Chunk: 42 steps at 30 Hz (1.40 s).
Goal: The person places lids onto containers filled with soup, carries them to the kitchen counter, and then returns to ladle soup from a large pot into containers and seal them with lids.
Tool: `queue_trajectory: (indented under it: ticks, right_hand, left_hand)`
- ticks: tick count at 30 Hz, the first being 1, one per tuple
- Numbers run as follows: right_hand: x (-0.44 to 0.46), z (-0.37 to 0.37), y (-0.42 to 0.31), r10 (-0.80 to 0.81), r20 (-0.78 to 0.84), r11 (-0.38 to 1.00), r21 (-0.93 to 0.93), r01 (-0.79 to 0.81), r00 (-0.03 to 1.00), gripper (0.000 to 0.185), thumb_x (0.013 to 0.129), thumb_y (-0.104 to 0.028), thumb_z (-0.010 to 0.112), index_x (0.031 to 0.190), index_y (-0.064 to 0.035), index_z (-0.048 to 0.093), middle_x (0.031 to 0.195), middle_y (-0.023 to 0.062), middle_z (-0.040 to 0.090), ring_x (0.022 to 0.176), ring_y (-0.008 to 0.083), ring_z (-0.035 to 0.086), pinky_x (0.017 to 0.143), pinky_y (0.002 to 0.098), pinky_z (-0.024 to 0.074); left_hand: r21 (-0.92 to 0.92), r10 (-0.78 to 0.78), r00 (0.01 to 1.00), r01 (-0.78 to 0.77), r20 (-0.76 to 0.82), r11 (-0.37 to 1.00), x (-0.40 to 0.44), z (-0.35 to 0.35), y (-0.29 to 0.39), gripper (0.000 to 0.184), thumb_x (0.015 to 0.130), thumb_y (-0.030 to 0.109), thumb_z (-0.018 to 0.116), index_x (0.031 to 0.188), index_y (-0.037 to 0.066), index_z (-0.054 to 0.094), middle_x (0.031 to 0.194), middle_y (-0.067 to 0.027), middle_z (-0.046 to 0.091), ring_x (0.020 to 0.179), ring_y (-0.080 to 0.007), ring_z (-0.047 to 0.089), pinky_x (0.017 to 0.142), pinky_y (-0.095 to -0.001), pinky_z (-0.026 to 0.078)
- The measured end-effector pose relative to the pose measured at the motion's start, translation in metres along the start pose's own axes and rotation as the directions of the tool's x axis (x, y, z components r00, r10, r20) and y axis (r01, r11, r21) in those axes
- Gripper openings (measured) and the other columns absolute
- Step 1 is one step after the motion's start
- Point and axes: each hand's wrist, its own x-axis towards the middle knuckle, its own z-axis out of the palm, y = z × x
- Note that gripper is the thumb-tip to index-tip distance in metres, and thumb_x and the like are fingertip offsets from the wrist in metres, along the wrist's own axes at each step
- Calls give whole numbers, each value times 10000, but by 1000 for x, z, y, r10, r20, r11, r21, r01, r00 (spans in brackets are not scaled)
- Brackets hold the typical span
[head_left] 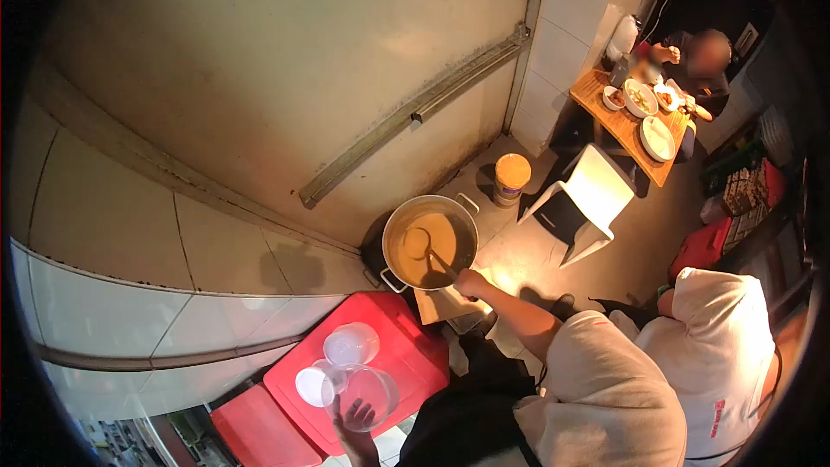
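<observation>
A large two-handled pot holds thick orange-brown liquid. My right hand is closed round the handle of a ladle, whose round bowl rests in the liquid. My left hand holds a clear plastic container, its fingers visible through the wall. This container is over a red lid, close beside a stack of clear containers and a whitish round one.
A lidded tub stands beyond the pot, near a white chair. Behind is a wooden table with bowls and a seated person. A person in a white shirt is at right. A wall borders the pot.
</observation>
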Motion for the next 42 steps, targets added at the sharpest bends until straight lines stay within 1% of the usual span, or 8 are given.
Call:
queue_trajectory:
  ticks: [1, 2, 8, 13, 19, 22, 25, 42]
  right_hand:
    - [-30, -10, -14, -173, -94, 870, -481, 108, 980, 201, 827, -147, 622, 915, -7, 737, 788, 195, 715, 769, 333, 721, 640, 433, 569]
    - [-54, -12, -23, -185, -279, 851, -525, 11, 942, 237, 828, -165, 623, 963, -14, 747, 863, 196, 736, 847, 341, 731, 700, 426, 583]
    - [-112, -30, -15, -184, -306, 694, -714, -97, 934, 245, 869, -146, 594, 1034, -23, 727, 926, 156, 747, 870, 298, 739, 711, 428, 586]
    - [-94, -32, -10, -408, -387, 511, -847, -144, 827, 340, 938, -141, 532, 1231, 9, 616, 889, 120, 730, 816, 253, 720, 636, 353, 575]
    - [-25, -35, -6, -394, -350, 420, -891, -173, 850, 326, 946, -148, 521, 1204, 6, 645, 939, 104, 739, 889, 258, 723, 676, 408, 583]
    - [-2, -20, 4, -253, -395, 580, -793, -188, 883, 301, 959, -150, 504, 1155, -20, 690, 1000, 103, 745, 973, 272, 720, 724, 427, 590]
    - [1, -14, 18, -236, -312, 629, -771, -100, 920, 275, 949, -152, 521, 1084, -47, 737, 1058, 110, 745, 1031, 279, 714, 765, 430, 597]
    - [-13, 11, -9, -162, -114, 790, -610, 59, 980, 223, 814, -118, 586, 899, 19, 741, 957, 237, 733, 937, 359, 729, 779, 465, 585]
  left_hand:
    - [33, 2, 1000, -2, -6, 999, -7, 17, 10, 750, 962, 604, 497, 1562, 190, 318, 1263, -198, 548, 1050, -326, 607, 914, -451, 497]
    - [46, 11, 1000, -10, -13, 999, -9, 16, 9, 748, 965, 598, 499, 1561, 185, 319, 1263, -196, 549, 1049, -323, 607, 913, -448, 497]
    - [22, 80, 996, -79, -27, 997, -5, -2, 10, 725, 968, 583, 512, 1551, 187, 342, 1259, -182, 548, 1043, -301, 608, 894, -423, 509]
    - [60, 106, 993, -103, -52, 993, -14, -38, 11, 680, 968, 576, 509, 1534, 223, 376, 1234, -161, 557, 1031, -281, 616, 867, -397, 531]
    - [98, 103, 990, -94, -96, 991, -19, -72, 19, 755, 968, 587, 530, 1560, 162, 329, 1232, -176, 564, 1020, -279, 627, 838, -394, 527]
    - [126, 110, 984, -93, -139, 988, -23, -74, 22, 749, 970, 582, 528, 1557, 159, 332, 1235, -174, 564, 1014, -278, 633, 844, -393, 526]
    - [145, 113, 980, -89, -164, 985, -29, -69, 24, 741, 973, 578, 522, 1556, 160, 334, 1234, -168, 567, 1011, -275, 634, 843, -389, 524]
    - [166, 96, 993, -84, -62, 982, 2, -21, 24, 667, 1007, 529, 484, 1544, 161, 339, 1270, -189, 549, 1016, -291, 619, 866, -410, 517]
